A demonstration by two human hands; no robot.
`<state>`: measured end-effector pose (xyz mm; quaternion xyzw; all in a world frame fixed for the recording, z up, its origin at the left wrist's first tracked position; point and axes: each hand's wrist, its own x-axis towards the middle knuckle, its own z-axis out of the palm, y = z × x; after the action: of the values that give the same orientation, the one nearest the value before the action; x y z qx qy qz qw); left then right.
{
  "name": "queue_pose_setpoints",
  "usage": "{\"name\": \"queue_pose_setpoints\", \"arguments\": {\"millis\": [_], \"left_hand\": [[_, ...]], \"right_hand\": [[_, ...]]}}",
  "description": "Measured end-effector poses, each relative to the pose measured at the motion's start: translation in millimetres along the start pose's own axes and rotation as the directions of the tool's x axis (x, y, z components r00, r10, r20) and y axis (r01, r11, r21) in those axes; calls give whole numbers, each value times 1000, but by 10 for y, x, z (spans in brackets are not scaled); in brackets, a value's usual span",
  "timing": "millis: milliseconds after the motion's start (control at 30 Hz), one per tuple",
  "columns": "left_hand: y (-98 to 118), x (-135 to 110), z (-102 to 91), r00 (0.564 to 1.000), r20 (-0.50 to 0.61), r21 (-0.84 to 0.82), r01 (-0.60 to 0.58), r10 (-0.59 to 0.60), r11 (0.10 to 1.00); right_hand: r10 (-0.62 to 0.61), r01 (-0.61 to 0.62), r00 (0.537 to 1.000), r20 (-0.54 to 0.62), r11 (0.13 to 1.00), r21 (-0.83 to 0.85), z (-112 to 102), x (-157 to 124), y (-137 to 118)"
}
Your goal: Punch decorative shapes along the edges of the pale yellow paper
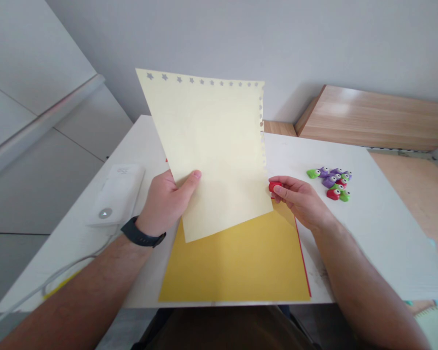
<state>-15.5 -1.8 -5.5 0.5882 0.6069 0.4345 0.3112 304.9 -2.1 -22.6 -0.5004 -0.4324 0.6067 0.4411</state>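
Paper with punched stars point(211, 141) gripped in left hand point(164, 201), rounded red piece point(275, 186) pinched in right hand point(299, 201)

Thin matt cream paper sheet point(219, 146), smooth matt yellow card point(233, 262) beneath. Moulded rubbery figures point(330, 183) to the right, faintly glossy, red rubbery figure point(272, 186) likewise. Matt white tabletop point(379, 238); satin wood-grain laminate board point(372, 116) at far right.
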Motion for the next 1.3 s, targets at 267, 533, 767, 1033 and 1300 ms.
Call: {"name": "queue_pose_setpoints", "arguments": {"millis": [267, 533, 767, 1033, 1300], "left_hand": [[-20, -1, 5, 1000, -7, 0, 0, 0, 1000], [-29, -1, -2, 1000, -6, 2, -19, 19, 1000], [11, -6, -6, 1000, 9, -8, 7, -7, 1000], [-49, 13, 5, 999, -1, 15, -53, 53, 999], [-79, 12, 17, 995, -2, 16, -103, 103, 995]], "right_hand": [[-3, 3, 1000, -9, 1000, -14, -3, -12, 12], [-3, 3, 1000, -7, 1000, -6, 12, -21, -11], [2, -3, 1000, -14, 1000, -11, 3, -27, 2], [-11, 11, 1000, 9, 999, -40, -4, -10, 2], [-1, 1, 998, 56, 1000, -5, 2, 4, 88]]}}
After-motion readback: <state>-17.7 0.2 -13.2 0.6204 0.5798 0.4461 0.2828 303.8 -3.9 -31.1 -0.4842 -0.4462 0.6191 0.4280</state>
